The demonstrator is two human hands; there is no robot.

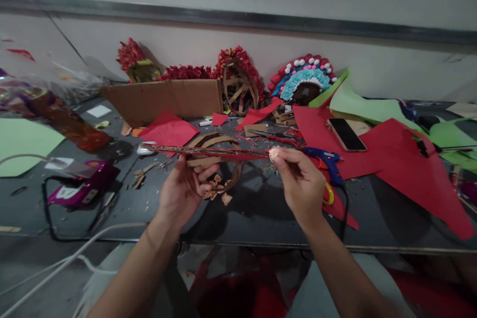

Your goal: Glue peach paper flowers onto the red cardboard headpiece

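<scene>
Holding a cardboard strip [208, 150] roughly level across the centre of the frame.

Left hand [182, 186]: thumb and curled fingers grip it from below, left of centre, probably to steady the long span. Right hand [303, 184]: thumb and fingers pinch a small pale piece [274, 153] at the strip's right end, presumably for fine control; cannot tell if it also grips the strip. Blue glue gun [330, 161] lies right of centre on the counter [242, 228], apparently kept within reach.
</scene>
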